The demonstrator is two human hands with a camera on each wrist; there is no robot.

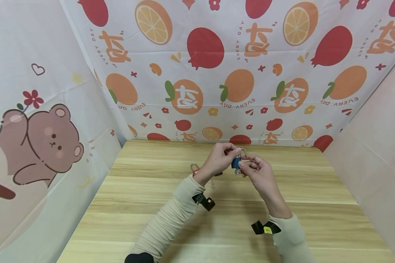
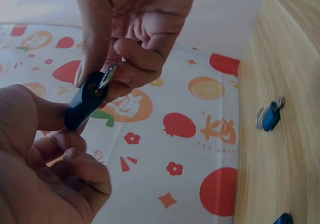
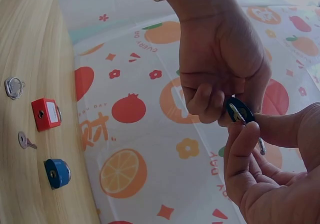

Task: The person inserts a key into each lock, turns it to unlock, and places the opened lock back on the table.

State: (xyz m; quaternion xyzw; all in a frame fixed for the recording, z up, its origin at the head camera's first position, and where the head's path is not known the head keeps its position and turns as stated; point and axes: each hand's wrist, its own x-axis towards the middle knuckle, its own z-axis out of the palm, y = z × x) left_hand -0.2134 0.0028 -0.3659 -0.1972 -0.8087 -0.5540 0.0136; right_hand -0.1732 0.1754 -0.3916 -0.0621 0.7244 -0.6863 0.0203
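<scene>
A small blue padlock (image 1: 236,163) is held up between both hands, its shackle (image 1: 243,150) swung out at the top. From the keyhole sticks a silver key (image 2: 107,77). My left hand (image 1: 221,157) pinches the padlock near its shackle end with thumb and fingers. On the other side, my right hand (image 1: 258,174) grips the body, thumb against it and fingers close to the key. Fingers partly cover the lock in both wrist views.
On the wooden table (image 1: 303,197) lie a red padlock (image 3: 46,114), a loose key (image 3: 26,140), a ring with a silver piece (image 3: 14,88) and a blue padlock (image 3: 57,173). In the left wrist view, another blue padlock (image 2: 271,116) has a key. A fruit-print cloth (image 1: 204,87) hangs behind.
</scene>
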